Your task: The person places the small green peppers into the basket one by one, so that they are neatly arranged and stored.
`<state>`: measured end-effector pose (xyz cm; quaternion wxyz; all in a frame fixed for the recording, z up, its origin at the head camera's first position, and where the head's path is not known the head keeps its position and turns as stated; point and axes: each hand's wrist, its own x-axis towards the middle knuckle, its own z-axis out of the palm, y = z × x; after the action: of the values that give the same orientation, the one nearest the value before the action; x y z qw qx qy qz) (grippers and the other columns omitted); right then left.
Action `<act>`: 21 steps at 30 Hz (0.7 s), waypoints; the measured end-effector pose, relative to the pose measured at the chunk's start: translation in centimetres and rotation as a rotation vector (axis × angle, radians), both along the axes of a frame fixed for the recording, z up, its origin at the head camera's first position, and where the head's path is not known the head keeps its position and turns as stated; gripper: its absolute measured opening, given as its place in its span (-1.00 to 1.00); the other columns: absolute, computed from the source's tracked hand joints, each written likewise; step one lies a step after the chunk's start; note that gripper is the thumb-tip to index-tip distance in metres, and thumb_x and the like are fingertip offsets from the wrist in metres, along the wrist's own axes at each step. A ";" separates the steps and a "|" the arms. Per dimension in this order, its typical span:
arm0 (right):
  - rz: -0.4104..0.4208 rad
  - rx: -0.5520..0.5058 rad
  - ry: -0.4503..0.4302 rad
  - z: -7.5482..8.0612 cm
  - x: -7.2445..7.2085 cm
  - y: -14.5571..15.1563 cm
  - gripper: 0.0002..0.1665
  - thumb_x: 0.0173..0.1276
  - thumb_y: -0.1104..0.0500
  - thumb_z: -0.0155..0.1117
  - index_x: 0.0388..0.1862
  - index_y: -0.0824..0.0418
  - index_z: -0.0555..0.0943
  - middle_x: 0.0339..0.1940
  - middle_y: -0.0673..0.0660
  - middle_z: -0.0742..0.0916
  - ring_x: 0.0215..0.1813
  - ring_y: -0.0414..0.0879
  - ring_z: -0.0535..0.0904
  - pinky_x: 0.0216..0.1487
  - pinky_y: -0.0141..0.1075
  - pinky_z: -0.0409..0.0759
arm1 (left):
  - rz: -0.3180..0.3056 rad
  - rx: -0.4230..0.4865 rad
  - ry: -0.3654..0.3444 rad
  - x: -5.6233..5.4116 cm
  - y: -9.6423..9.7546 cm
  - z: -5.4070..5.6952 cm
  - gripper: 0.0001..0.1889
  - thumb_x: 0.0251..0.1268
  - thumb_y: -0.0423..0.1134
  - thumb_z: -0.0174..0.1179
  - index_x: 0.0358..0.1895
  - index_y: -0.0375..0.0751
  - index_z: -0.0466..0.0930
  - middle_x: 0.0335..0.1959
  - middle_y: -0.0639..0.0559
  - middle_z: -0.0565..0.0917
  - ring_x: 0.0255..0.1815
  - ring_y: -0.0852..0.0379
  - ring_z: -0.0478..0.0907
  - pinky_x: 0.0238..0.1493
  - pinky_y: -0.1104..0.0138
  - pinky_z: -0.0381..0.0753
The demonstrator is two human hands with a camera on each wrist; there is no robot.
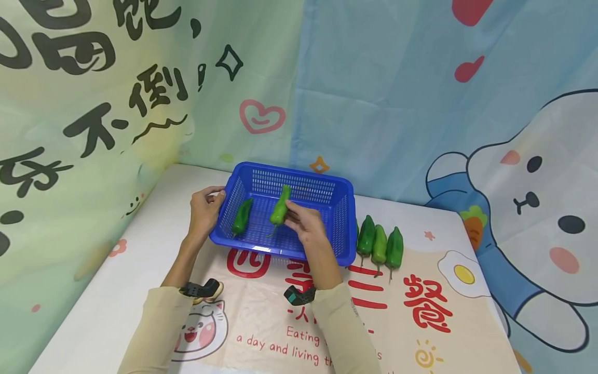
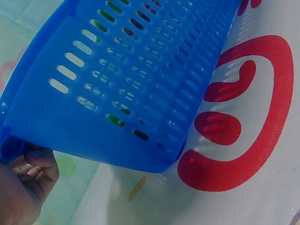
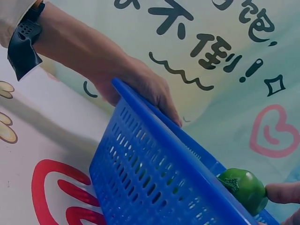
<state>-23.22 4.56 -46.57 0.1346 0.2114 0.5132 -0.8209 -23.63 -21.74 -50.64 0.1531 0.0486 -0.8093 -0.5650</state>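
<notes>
My left hand (image 1: 205, 210) grips the left rim of a blue plastic basket (image 1: 294, 173); in the left wrist view the curled fingers (image 2: 44, 171) sit under its corner. Inside the basket, toward its left side, lies a dark green pepper (image 1: 242, 217). A lighter green pepper (image 1: 280, 206) is pinched between the thumb and fingers of my right hand (image 1: 306, 223), over the basket's middle with its stem toward me. From the right wrist view, the stem end of this held pepper (image 3: 248, 190) shows above the rim, a fingertip against it.
Right of the basket several green peppers (image 1: 379, 244) lie side by side on the table, one partly hidden by the basket wall. A printed cloth (image 1: 261, 322) with red lettering covers the table. Patterned curtains (image 1: 374, 104) stand behind and to the left.
</notes>
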 end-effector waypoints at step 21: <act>-0.010 0.005 -0.088 -0.3 -1.0 -3.4 -0.48 0.49 0.38 0.43 0.37 0.53 0.61 0.37 0.53 0.68 0.47 0.33 0.64 0.45 0.03 0.64 | 0.006 0.009 -0.011 0.0 -0.1 0.1 -0.69 0.68 -0.26 0.20 0.22 -0.41 0.76 -0.41 -0.24 0.74 -0.58 0.33 0.53 -0.54 0.50 0.48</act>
<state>-24.26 1.16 -46.88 0.1524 0.2503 0.5079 -0.8100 -23.67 -21.82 -50.53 0.1498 0.0548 -0.8076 -0.5677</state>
